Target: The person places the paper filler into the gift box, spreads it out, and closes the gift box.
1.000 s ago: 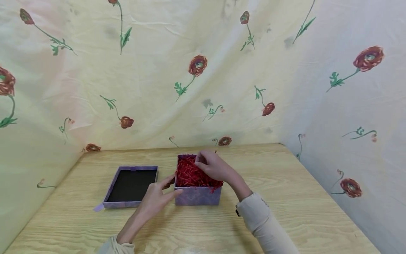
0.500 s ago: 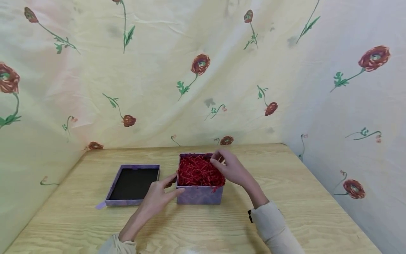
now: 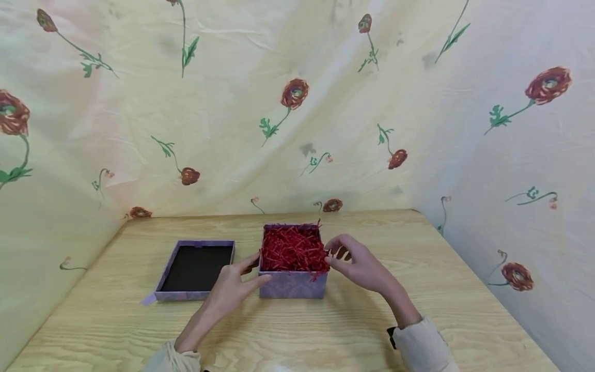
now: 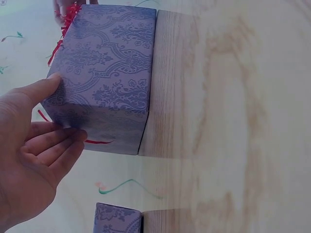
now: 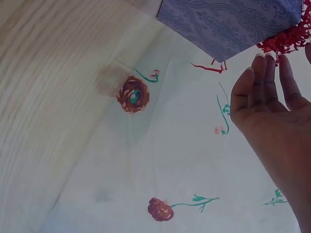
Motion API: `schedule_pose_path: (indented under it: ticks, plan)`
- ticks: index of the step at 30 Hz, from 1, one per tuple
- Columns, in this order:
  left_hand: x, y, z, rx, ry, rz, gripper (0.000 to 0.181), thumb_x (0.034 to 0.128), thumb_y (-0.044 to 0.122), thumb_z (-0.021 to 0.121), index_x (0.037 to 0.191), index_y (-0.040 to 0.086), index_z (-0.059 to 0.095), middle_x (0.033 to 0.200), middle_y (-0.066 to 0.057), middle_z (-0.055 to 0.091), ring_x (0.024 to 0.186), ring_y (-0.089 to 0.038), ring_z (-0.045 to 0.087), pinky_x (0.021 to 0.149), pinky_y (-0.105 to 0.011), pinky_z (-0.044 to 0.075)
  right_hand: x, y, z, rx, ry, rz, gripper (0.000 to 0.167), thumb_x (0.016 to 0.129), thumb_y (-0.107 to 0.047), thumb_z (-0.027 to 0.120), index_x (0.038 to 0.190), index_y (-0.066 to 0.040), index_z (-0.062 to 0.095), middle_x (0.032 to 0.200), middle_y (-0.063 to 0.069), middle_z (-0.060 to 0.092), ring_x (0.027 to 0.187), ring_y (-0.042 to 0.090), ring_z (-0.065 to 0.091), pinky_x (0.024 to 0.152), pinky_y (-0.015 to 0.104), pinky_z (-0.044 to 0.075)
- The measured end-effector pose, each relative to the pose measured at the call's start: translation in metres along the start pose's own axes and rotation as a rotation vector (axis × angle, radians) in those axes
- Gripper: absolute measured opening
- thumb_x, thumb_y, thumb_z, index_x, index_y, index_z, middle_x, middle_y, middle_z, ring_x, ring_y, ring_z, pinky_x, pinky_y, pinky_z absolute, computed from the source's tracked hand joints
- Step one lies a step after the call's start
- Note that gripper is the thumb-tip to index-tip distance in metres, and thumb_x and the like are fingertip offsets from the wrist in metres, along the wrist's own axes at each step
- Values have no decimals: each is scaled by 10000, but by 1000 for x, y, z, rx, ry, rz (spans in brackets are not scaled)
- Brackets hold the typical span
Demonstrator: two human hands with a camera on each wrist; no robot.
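The left hand [image 3: 230, 288] grips the near left corner of the purple box [image 3: 293, 285], thumb on the front and fingers along the side. The box sits upright on the table [image 3: 288, 336], heaped with red paper shreds [image 3: 292, 249]. At its right rim, the right hand [image 3: 357, 264] has bent fingers at the shreds; whether they pinch any, I cannot tell. The lid [image 3: 197, 269], black inside, lies left of the box, beyond the left hand
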State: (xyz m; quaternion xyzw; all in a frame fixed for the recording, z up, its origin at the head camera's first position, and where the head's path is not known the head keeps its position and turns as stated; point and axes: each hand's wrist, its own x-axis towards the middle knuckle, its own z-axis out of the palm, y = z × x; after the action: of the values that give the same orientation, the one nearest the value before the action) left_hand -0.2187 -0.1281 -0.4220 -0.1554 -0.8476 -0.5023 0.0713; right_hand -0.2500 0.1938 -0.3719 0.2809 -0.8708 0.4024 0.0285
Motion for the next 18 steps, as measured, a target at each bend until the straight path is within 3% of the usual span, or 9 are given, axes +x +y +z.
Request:
schedule_pose_path:
  ticks: [8, 13, 18]
  plan:
    - [0, 1, 1, -8, 11, 12, 659, 939, 319, 790, 1468, -3, 566, 1322, -221, 660, 1198, -427, 641, 951, -539, 544, 6, -10, 12, -129, -16, -109, 143, 982, -119, 731, 1113, -94, 680, 1030, -36, 591, 956, 195, 556, 847, 402, 464]
    - [0, 2, 1, -8, 15, 16, 657, 938, 314, 791, 1465, -9, 567, 1318, -227, 661, 1186, -438, 645, 939, -544, 549, 17, -21, 18, -257, -27, -116, 115, 964, -94, 737, 1068, -115, 693, 1000, -42, 613, 981, 240, 553, 860, 505, 376]
    - [-1, 3, 0, -16, 5, 19, 660, 940, 315, 788, 1468, -11, 562, 1316, -224, 663, 1193, -429, 643, 946, -544, 545, 30, -32, 24, -404, -83, -116, 93, 957, -124, 748, 1039, -131, 705, 982, -48, 638, 960, 229, 557, 871, 548, 412]
